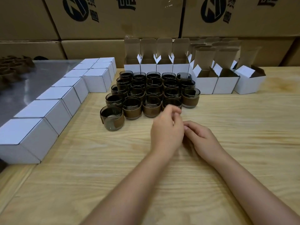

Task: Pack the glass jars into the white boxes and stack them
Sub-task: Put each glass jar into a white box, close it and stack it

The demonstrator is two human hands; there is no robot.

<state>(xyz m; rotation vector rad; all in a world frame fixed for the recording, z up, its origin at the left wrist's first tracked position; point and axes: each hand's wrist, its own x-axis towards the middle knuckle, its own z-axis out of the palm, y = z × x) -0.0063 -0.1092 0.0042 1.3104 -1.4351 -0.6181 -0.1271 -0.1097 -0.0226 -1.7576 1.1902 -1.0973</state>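
Several smoky glass jars (152, 90) with brown sleeves stand packed together in the middle of the wooden table (227, 159); one jar (112, 117) sits apart at the front left. Open white boxes (164, 62) with raised flaps line up behind them and to the right (225, 83). Closed white boxes (53, 109) run in a row along the left. My left hand (167, 127) hovers just in front of the nearest jars, fingers loosely curled and empty. My right hand (199, 135) rests on the table beside it, fingers relaxed, holding nothing.
Large brown cartons (113, 18) with black printing form a wall behind the table. A metal surface (40, 73) lies at the left, with a pile of brown sleeves (13, 65) at its far end.
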